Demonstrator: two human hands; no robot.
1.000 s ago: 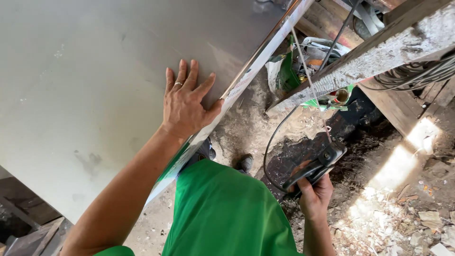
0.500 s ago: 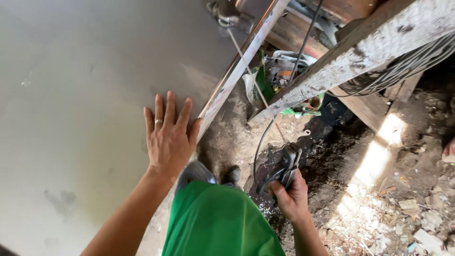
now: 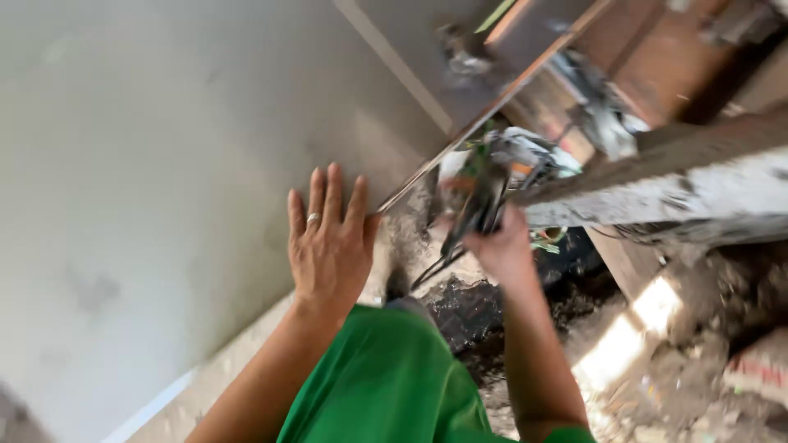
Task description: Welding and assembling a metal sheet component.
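On grey panel (image 3: 164,164): left hand (image 3: 328,246) flat, fingers spread | right hand (image 3: 501,246) grips blurred, probably dark tool (image 3: 474,205)

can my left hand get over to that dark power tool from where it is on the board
Probably yes. The left hand lies flat near the grey board's edge, and the dark tool, blurred, is in the right hand just past it, nothing visible between.

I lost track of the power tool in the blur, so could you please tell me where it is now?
In the head view, the dark power tool is just right of centre, raised in the right hand, beside the edge of the grey panel where the left hand lies.
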